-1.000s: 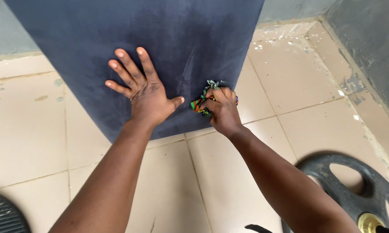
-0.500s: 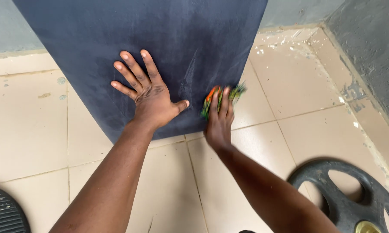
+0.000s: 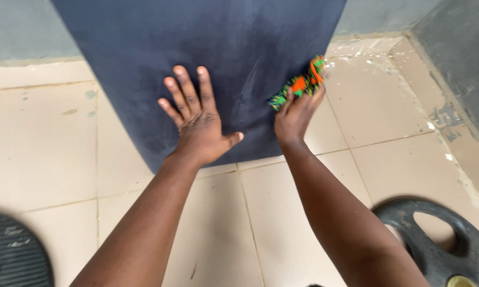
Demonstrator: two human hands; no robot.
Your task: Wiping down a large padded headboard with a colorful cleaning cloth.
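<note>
A dark blue mat point(image 3: 218, 48) lies on the tiled floor, running away from me toward the wall. My left hand point(image 3: 197, 119) presses flat on its near end, fingers spread. My right hand point(image 3: 295, 114) holds a crumpled cloth point(image 3: 299, 85) patterned in green, orange and black, pressed against the mat's right edge. Pale smear marks show on the mat just left of the cloth.
A black weight plate point(image 3: 436, 239) lies on the beige floor tiles point(image 3: 37, 143) at the lower right. A dark ribbed round object point(image 3: 11, 255) sits at the lower left corner. Grey walls point(image 3: 462, 48) meet at the upper right, with paint specks on the tiles there.
My right hand has slid the cloth up along the mat's right edge, away from me. My left hand stays flat on the mat. The view has shifted slightly.
</note>
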